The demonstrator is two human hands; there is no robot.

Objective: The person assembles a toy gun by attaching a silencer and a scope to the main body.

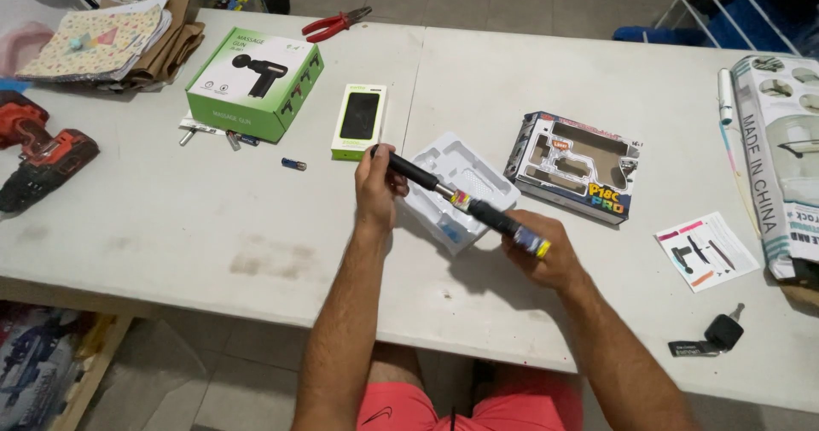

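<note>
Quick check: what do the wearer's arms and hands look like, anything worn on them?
Both forearms are bare, with no sleeves in view. The left hand and right hand wear no gloves; no watch, ring or wristband is visible. Arm hair shows on both forearms. Coral-red shorts show below the table edge.

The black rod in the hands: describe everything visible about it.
The black rod is slim and long, apparently plastic, with a silvery, colour-marked joint at its middle and a blue-and-yellow tip. It slants above the white plastic tray, gripped by the left hand at its upper end and the right hand at its lower.
</note>
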